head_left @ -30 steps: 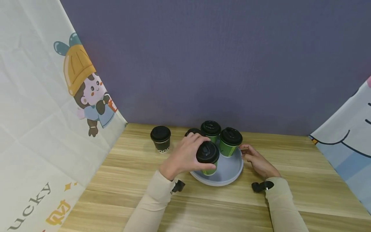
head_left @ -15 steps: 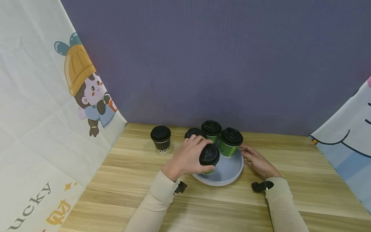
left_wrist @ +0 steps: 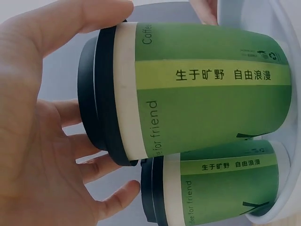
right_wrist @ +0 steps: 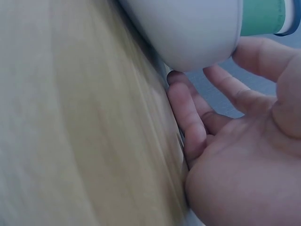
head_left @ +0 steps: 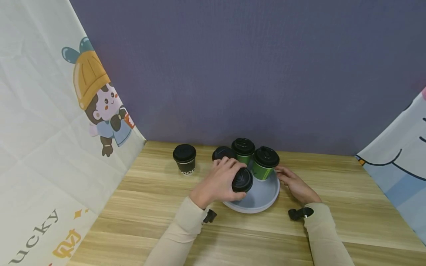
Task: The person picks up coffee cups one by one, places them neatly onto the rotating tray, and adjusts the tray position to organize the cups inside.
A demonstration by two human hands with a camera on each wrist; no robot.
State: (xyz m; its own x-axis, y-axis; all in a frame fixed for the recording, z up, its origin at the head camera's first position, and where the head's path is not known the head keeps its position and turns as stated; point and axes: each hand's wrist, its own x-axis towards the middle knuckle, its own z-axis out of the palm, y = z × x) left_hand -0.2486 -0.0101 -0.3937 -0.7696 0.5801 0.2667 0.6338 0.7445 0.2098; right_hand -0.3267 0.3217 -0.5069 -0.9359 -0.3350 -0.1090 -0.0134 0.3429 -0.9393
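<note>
My left hand (head_left: pixel 217 183) grips a green paper coffee cup by its black lid (head_left: pixel 242 180), thumb at the near side and fingers round the far side. In the left wrist view the green cup (left_wrist: pixel 211 89) stands over the pale round tray (head_left: pixel 263 197); whether its base touches the tray I cannot tell. Two green lidded cups, a rear one (head_left: pixel 243 148) and a right one (head_left: pixel 265 162), stand on the tray. Another black lid (head_left: pixel 223 152) shows behind my left fingers, its cup mostly hidden. My right hand (head_left: pixel 297 186) holds the tray's right edge, thumb at the rim, fingers low against the wall.
A black lidded cup (head_left: pixel 184 159) stands on the wooden table (head_left: pixel 149 207), left of the tray. Behind the table rises a dark blue-grey wall panel (head_left: pixel 246 74). A printed white sheet (head_left: pixel 40 111) borders the left side, another printed sheet (head_left: pixel 402 159) the right.
My left hand has shifted slightly right with the cup, and less of the cup's green side shows in the head view. My right hand keeps its place at the tray.
</note>
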